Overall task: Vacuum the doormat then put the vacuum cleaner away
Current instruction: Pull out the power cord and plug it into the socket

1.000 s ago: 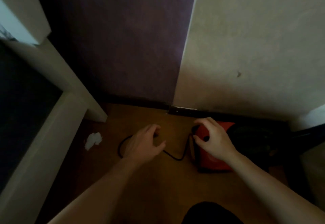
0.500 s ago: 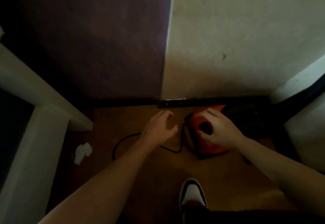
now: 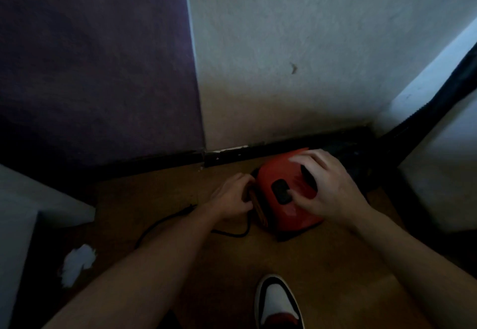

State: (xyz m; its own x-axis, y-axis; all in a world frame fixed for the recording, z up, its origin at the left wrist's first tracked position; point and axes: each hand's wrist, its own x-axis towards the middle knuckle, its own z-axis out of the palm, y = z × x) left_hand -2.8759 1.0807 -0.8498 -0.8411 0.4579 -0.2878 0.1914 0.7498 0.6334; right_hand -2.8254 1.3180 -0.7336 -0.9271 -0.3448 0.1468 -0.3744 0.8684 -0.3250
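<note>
On the brown floor (image 3: 180, 189) in the corner of a dim room, a red vacuum cleaner (image 3: 284, 217) sits close to the black skirting board (image 3: 160, 163). Its dark hose (image 3: 444, 91) rises to the right. A person crouches over it, seen from above.

The right hand (image 3: 333, 191) rests on top of the red body. Its fingers (image 3: 307, 159) are spread loosely over the casing, and the thumb (image 3: 296, 195) touches the edge of a black button (image 3: 280, 190).

The left hand (image 3: 229, 197) has just moved. A second ago it hovered open above the floor, apart from the machine. Now it is against the vacuum's left end, where the black cord (image 3: 165, 222) comes out. These fingers are curled in shadow, so it is not clear whether they pinch the cord or only touch the casing.

The cord still lies in a loose curve on the floor beside the left forearm.

No doormat is in view, so the vacuuming step cannot be checked here. With both hands on the machine near the wall, this looks like the putting-away part of the task. The person is probably about to wind the cord in.

A crumpled white paper (image 3: 77, 261) lies at lower left. The toe of a white and black shoe (image 3: 277, 300) shows at the bottom edge.
</note>
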